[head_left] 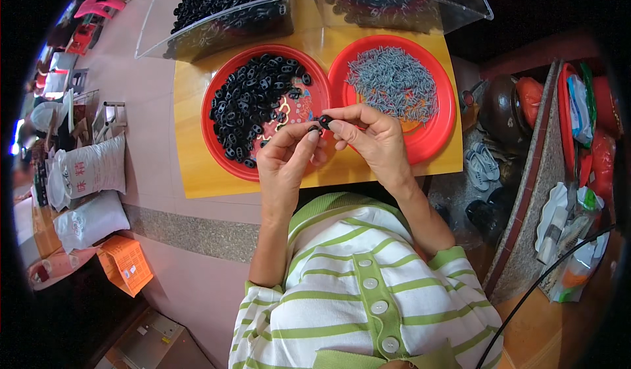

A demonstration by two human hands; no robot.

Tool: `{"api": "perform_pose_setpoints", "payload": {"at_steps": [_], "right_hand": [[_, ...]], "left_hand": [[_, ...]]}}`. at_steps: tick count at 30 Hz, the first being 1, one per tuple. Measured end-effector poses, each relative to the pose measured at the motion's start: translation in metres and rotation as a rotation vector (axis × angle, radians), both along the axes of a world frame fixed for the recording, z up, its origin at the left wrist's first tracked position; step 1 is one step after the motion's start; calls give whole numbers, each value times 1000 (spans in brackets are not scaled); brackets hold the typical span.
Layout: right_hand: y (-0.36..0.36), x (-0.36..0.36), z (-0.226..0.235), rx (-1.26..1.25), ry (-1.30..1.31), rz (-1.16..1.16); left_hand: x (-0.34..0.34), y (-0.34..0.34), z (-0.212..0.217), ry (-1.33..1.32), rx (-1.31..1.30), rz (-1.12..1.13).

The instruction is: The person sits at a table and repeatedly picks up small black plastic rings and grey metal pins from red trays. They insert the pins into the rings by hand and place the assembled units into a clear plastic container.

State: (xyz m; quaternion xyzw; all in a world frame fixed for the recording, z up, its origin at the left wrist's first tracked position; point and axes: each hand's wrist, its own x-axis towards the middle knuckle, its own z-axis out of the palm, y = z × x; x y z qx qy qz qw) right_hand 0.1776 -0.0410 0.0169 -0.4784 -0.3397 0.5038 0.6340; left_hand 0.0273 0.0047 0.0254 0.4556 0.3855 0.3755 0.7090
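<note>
Both my hands meet above the table, between two round red trays. My right hand [371, 139] pinches a small black oval plastic piece [325, 122] between thumb and fingers. Touching it from the other side, my left hand [289, 159] has its thumb and forefinger pressed together on a small dark part [313, 128], mostly covered by the fingertips. The left red tray [208, 131] holds a heap of black two-holed oval pieces [246, 99]. In the right red tray [447, 99] lies a pile of grey screws [391, 80].
Two clear plastic bins, one on the left [230, 24] and one on the right [394, 11], hold more black pieces at the table's far side. The yellow table [197, 185] ends near my body. White sacks [85, 172] and an orange basket [125, 267] stand on the floor at left.
</note>
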Motion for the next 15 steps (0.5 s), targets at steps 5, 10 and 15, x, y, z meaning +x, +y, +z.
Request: {"api": "perform_pose_setpoints", "payload": {"at_steps": [5, 10, 15], "right_hand": [[0, 1, -2, -19, 9, 3], [0, -1, -2, -12, -78, -20], [2, -1, -6, -9, -89, -14]], "left_hand": [[0, 1, -2, 9, 3, -21], [2, 2, -2, -22, -72, -23], [2, 4, -6, -55, -68, -28]]}}
